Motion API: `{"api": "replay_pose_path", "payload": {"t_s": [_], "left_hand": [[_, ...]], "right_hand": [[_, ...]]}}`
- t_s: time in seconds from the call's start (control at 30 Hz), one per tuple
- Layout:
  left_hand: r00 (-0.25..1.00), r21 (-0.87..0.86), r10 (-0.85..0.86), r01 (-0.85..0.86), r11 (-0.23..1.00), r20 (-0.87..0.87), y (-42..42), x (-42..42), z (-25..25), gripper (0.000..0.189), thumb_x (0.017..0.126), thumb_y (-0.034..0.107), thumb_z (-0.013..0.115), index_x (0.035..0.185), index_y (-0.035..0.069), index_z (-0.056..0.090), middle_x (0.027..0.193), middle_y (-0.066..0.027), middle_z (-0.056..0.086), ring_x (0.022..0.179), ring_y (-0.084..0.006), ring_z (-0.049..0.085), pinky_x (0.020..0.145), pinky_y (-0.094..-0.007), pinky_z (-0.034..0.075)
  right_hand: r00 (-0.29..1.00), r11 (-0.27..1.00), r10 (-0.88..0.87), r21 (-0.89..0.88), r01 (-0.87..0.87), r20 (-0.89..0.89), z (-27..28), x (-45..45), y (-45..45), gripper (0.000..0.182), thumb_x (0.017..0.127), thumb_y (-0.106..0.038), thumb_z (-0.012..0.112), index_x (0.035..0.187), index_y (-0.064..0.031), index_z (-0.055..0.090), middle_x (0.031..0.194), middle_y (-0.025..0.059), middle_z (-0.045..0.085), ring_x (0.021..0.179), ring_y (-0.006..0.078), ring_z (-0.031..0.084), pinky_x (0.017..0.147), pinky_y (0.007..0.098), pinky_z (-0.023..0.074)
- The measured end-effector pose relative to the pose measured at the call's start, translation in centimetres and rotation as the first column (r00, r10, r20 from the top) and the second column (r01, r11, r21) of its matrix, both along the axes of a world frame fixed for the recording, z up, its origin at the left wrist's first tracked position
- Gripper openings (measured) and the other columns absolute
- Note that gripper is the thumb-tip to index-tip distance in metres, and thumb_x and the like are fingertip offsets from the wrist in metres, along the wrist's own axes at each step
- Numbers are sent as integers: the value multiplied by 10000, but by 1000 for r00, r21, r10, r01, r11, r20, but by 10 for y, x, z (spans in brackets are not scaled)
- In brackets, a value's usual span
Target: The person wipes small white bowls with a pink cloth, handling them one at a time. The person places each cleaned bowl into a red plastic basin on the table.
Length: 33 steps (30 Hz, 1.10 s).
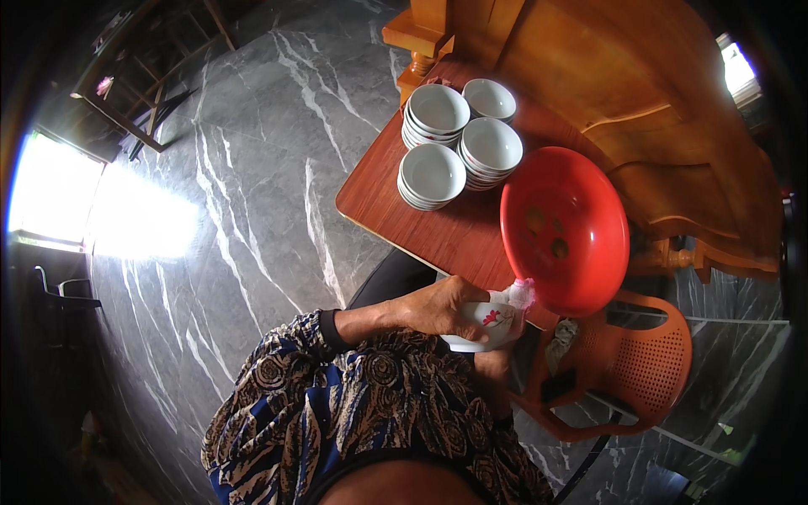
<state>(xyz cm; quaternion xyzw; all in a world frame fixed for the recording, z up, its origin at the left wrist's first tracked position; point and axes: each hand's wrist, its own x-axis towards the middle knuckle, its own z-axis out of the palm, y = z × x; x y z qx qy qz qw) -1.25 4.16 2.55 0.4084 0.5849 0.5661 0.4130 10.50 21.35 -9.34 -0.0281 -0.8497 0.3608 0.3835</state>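
My left hand grips a white ceramic bowl with a red flower on its outer side. The bowl is tilted, its opening turned away from the camera. A white and pink cloth shows at the bowl's far rim. Behind the bowl, my right hand holds the cloth against it; most of its fingers are hidden. Just beyond both hands a large red plastic basin leans at a tilt over the edge of the wooden table.
Several stacks of white bowls stand on the table's far part. A carved wooden bench back rises behind it. To the right, an orange plastic chair bears a crumpled rag and a dark flat object. Grey marble-patterned floor lies left.
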Motion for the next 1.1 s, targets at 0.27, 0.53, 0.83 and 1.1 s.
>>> {"api": "replay_pose_path", "payload": {"t_s": [0.27,0.53,0.83,1.1], "left_hand": [[930,30,108,-104,994,-351,6,23,-11,283,720,182,735,880,-16,610,738,-216,621,728,-361,631,626,-386,493],[957,166,108,-64,984,-271,-1,17,3,299,733,170,747,936,-11,623,766,-189,644,725,-316,654,620,-377,499],[975,203,11,-57,977,223,-3,18,9,283,774,162,751,940,-27,621,840,-104,654,789,-149,621,671,-295,495],[999,80,17,-13,997,-46,-2,5,3,438,778,194,751,1113,-39,594,841,-141,671,738,-170,639,649,-305,506]], "right_hand": [[992,923,49,-386,-1,113,46,2,-10,379,864,-248,590,1140,9,542,1003,152,614,830,261,606,709,367,487],[996,995,87,-59,-86,7,35,-5,0,322,884,-279,570,1034,5,548,900,107,595,770,217,590,652,365,483],[979,898,140,-435,-63,146,48,-8,-22,347,874,-292,586,1053,2,543,899,108,592,769,223,595,656,366,488],[996,937,76,-344,-54,51,22,-6,-13,372,865,-304,601,1071,0,539,897,108,589,767,229,599,661,366,494]]}}
